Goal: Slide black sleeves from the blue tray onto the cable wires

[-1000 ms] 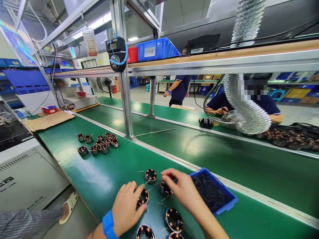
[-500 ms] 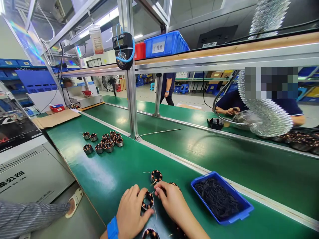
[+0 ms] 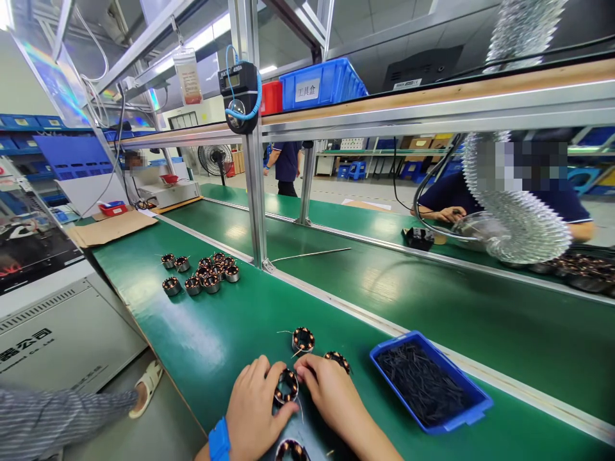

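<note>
Copper-wound ring sits low on the green tabletop, between the two hands. The left hand grips it from the left, fingers around its far side and thumb at its near edge; a blue band circles that wrist. The right hand has thumb and forefinger drawn together at the ring's right edge; I cannot tell whether anything is pinched there.

Similar rings lie close by: one with loose wires just beyond, another partly behind the right hand, a third cut off by the bottom edge. To the right, a blue tray holds a heap of thin black strips. Farther up the glossy, light-streaked tabletop stands a cluster of rings, and a flat sheet of cardboard covers its far end.

A metal post rises beside the tabletop to a shelf with a blue bin. Across the way, a silver duct hangs before a seated co-worker; deeper in the room are a standing person and a fan.
</note>
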